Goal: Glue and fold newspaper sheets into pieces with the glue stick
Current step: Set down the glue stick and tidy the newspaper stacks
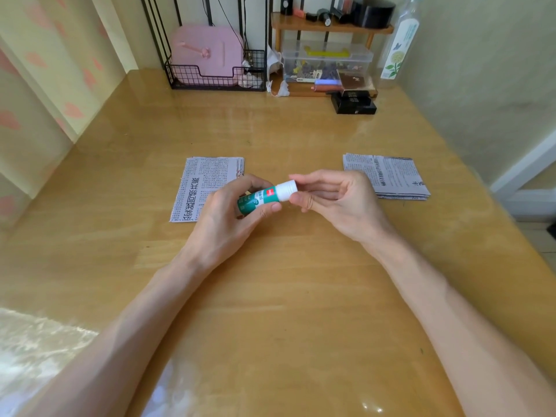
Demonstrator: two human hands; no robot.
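- Wooden table [270,296], glossy and honey-coloured, carries everything; both my bare forearms reach in from its near edge, and a bright glare lies at its near left corner.
- My left hand [224,218] is above the middle of the table, fingers and thumb curled round the green body of the glue stick [260,200].
- The glue stick lies almost level between my hands, held above the table rather than resting on it, with its white cap [287,188] on and pointing to my right.
- My right hand [340,203] meets it from the right, thumb and fingertips pinching the glue stick by that cap, the other fingers loosely bent.
- Just beyond my left hand, a folded newspaper stack [204,182] lies flat, with large headline characters running along its left side.
- A second newspaper stack [394,176] lies flat beyond my right hand, nearer the table's right edge, well apart from the first.
- Along the far edge, from left to right, stand a black wire basket [216,81] holding a pink case [207,49], a clear plastic box [325,61] under a small wooden shelf [331,27], and a tall clear bottle [400,43] at the far right corner.
- A small black box [355,103] sits just in front of the clear plastic box.
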